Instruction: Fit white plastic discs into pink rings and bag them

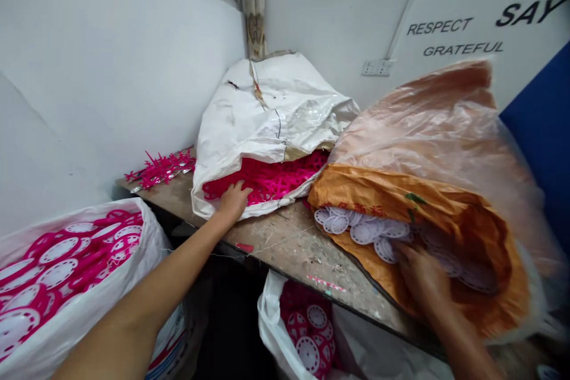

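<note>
White sack [267, 113] and orange sack [369, 193] sit on a wooden bench [294, 243]. Left hand [234, 200] lies spread on pink plastic pieces [276, 178]. Right hand [423, 276] curls by white plastic discs [363, 233]; I cannot tell if it pinches one.

Magenta lattice [276, 178] under left hand [234, 200]: glossy plastic
White discs [363, 231] beside right hand [423, 276]: smooth plastic
Orange sack [356, 187] around the discs: woven plastic, faintly glossy
Bench [294, 249] between the hands: rough, scuffed wood
</note>
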`<state>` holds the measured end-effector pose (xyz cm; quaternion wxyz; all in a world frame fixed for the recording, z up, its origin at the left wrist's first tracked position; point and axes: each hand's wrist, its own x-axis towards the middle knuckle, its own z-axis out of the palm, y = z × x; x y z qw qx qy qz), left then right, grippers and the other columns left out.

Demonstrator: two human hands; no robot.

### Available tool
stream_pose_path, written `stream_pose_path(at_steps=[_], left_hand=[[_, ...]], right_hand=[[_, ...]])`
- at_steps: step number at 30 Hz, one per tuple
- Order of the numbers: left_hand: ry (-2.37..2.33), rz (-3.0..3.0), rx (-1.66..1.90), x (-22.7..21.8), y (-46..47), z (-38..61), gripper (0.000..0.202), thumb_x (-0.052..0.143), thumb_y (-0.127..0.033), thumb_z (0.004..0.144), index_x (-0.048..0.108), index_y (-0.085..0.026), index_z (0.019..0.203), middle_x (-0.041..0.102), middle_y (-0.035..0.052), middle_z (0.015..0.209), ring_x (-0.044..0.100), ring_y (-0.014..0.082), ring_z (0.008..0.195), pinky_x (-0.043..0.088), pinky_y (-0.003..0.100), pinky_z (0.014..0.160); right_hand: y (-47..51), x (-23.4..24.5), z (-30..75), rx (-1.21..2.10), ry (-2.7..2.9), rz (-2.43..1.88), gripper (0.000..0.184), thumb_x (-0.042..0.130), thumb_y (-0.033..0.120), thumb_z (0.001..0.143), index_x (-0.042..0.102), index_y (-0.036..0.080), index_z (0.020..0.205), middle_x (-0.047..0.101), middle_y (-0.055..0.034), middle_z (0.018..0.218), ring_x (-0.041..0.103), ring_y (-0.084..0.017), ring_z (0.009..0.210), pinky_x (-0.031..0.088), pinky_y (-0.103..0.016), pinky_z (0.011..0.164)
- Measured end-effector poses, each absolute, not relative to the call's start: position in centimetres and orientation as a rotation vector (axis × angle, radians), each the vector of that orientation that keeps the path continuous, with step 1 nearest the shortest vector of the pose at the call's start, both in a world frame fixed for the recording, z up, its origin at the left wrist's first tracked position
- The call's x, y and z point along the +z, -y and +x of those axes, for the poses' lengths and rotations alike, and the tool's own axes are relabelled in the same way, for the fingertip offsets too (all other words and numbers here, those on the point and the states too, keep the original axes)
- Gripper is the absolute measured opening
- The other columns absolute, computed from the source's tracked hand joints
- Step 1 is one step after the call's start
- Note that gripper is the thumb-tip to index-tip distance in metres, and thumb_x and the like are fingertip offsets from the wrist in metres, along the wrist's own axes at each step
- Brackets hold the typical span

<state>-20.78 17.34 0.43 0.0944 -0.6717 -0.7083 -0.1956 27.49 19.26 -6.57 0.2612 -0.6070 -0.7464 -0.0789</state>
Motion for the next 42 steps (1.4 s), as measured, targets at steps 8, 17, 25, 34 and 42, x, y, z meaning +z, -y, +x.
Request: stream_pose_path(at_steps=[8, 17, 25, 34, 42], left_hand=[[2.170, -1.979, -0.468, -1.1, -16.3, -21.1, 0.018, 0.050, -0.023, 0.086, 0.065, -0.015, 0.093, 0.059, 0.0115, 0.112, 0.056, 0.0217, 0.100, 0.043, 0.032, 0.087], [2.168, -2.011, -0.525, -1.3, -15.6, -20.8, 0.030, 0.046, -0.012, 0.085, 0.060, -0.021, 0.109, 0.057, 0.0062, 0.112, 0.056, 0.0173, 0.099, 0.042, 0.025, 0.081], [2.173, -2.080, -0.678, -1.5, -16.6, -21.1, 0.022, 0.045, -0.010, 0.084, 0.065, -0.018, 0.090, 0.057, 0.0107, 0.105, 0.050, 0.0243, 0.101, 0.040, 0.036, 0.085], [2.279, -1.916, -1.368, -0.3, -15.4, -20.9, 0.006, 0.058, -0.011, 0.074, 0.059, -0.017, 0.074, 0.059, 0.0092, 0.103, 0.049, 0.0246, 0.108, 0.034, 0.041, 0.100], [2.366, -1.665, -2.499, 2.8, -11.7, -16.6, 0.011, 0.051, -0.028, 0.084, 0.052, -0.018, 0.078, 0.063, 0.0009, 0.079, 0.063, 0.0137, 0.077, 0.054, 0.033, 0.076]], right_hand=[[-17.4, -6.1, 26.4, -0.148, 2.187, -1.655, 0.042, 0.046, 0.041, 0.084, 0.066, 0.019, 0.114, 0.061, -0.0143, 0.106, 0.058, -0.027, 0.093, 0.047, -0.039, 0.081], [-19.4, -5.4, 28.9, 0.141, 2.144, -1.593, 0.042, 0.051, 0.043, 0.078, 0.068, 0.017, 0.107, 0.066, -0.0145, 0.107, 0.062, -0.028, 0.095, 0.048, -0.036, 0.081], [-20.2, -6.0, 30.1, 0.161, 2.017, -1.724, 0.045, 0.055, 0.040, 0.072, 0.066, 0.016, 0.108, 0.071, -0.0120, 0.101, 0.066, -0.030, 0.089, 0.049, -0.036, 0.076], [-21.7, -4.2, 29.3, 0.327, 2.010, -1.737, 0.039, 0.053, 0.040, 0.073, 0.068, 0.014, 0.099, 0.069, -0.0140, 0.102, 0.064, -0.029, 0.091, 0.047, -0.037, 0.078], [-19.2, -2.9, 27.3, 0.512, 1.618, -1.512, 0.034, 0.059, 0.033, 0.068, 0.065, 0.012, 0.094, 0.069, -0.0124, 0.092, 0.063, -0.024, 0.081, 0.047, -0.034, 0.074]])
